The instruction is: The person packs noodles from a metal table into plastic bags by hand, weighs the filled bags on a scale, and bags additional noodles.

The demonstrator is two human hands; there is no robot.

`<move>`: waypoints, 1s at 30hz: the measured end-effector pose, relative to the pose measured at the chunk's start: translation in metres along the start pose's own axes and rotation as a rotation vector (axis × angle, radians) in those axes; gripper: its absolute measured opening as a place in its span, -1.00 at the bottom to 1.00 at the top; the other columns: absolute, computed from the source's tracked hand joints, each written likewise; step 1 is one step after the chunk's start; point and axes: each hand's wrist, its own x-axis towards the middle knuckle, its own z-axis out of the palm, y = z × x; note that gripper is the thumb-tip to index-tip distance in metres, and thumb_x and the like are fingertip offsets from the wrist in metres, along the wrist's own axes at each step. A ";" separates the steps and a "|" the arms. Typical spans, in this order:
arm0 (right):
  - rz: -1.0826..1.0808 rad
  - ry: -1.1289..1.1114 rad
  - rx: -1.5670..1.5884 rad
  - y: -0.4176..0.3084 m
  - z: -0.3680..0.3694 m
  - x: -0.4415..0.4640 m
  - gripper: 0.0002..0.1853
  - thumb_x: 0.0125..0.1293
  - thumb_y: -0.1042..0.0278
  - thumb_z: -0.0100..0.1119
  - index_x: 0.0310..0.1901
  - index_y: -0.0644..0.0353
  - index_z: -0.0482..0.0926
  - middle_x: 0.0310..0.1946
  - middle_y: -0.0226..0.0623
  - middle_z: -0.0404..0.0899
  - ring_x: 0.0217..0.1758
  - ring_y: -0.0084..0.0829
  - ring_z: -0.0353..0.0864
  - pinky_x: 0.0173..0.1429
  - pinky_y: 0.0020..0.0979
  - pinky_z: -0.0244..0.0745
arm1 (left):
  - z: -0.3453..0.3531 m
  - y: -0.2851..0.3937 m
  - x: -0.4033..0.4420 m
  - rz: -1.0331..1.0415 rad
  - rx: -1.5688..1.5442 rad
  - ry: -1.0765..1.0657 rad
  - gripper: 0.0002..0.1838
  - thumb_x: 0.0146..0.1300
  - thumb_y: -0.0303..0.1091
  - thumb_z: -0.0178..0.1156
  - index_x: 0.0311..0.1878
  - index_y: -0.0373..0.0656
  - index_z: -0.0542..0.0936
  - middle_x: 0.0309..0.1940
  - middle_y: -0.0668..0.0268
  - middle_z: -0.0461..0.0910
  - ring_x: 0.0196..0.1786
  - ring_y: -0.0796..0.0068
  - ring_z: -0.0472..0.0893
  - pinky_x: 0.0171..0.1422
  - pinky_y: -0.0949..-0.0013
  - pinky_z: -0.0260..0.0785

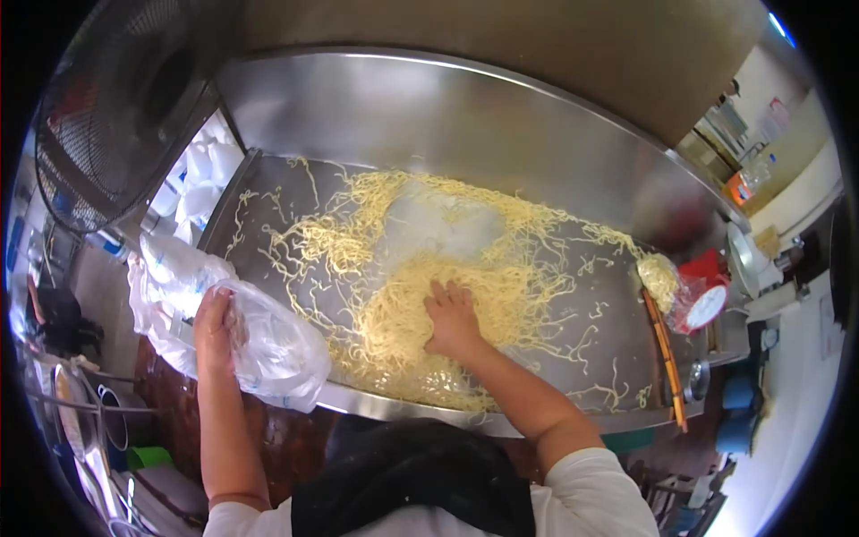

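Note:
Yellow noodles (394, 304) lie spread over a steel worktop (617, 304), heaped thickest at its middle, with loose strands around. My right hand (452, 320) rests on the heap with its fingers spread, holding nothing that shows. At the left, beyond the worktop's left front corner, my left hand (215, 324) is closed on a clear plastic bag (282, 349), which hangs crumpled on both sides of it. Its fingertips are partly hidden by the plastic. Behind the heap, a bare whitish patch (438, 224) shows between the noodles.
A fan (134, 98) stands at the upper left, near white bags (204, 170). Long wooden sticks (664, 358) lie at the worktop's right end, beside a bag of noodles (659, 282) and a round white dial (706, 308). A raised steel wall (429, 107) runs along the back.

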 end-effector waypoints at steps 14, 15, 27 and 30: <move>0.139 0.092 0.521 -0.017 -0.013 0.032 -0.38 -0.18 0.28 0.48 0.05 0.06 0.57 0.11 -0.08 0.52 0.14 -0.18 0.54 0.16 -0.21 0.47 | 0.069 0.054 -0.007 0.067 0.021 -0.042 -0.75 0.38 -0.14 0.08 -0.21 -0.14 0.55 -0.36 0.46 0.56 -0.31 0.64 0.52 -0.18 0.53 0.34; 0.148 0.207 0.679 -0.011 -0.014 0.020 -0.42 -0.16 0.31 0.48 0.02 0.11 0.58 0.03 -0.13 0.58 0.08 -0.25 0.59 0.15 -0.28 0.48 | 0.064 0.058 -0.003 0.051 0.006 -0.094 -0.76 0.34 -0.14 0.13 -0.19 -0.13 0.55 -0.36 0.46 0.57 -0.31 0.64 0.53 -0.19 0.54 0.36; -0.410 1.037 1.195 0.025 -0.251 -0.082 -0.50 0.12 0.30 0.36 0.09 0.28 0.46 -0.04 -0.24 0.60 0.01 -0.37 0.61 0.12 -0.34 0.53 | 0.100 0.064 0.097 -0.116 -0.189 -0.568 -0.90 0.27 -0.31 0.19 -0.22 -0.09 0.57 -0.55 0.50 0.43 -0.57 0.66 0.36 -0.54 0.56 0.16; -0.826 0.979 1.447 0.006 -0.289 -0.108 -0.55 0.31 0.29 0.17 0.17 0.30 0.40 0.04 -0.20 0.55 0.04 -0.32 0.59 0.12 -0.31 0.55 | 0.154 0.068 0.129 -0.115 -0.347 -0.239 -0.84 0.33 -0.24 0.13 -0.18 -0.09 0.59 -0.66 0.51 0.32 -0.68 0.67 0.22 -0.64 0.53 0.03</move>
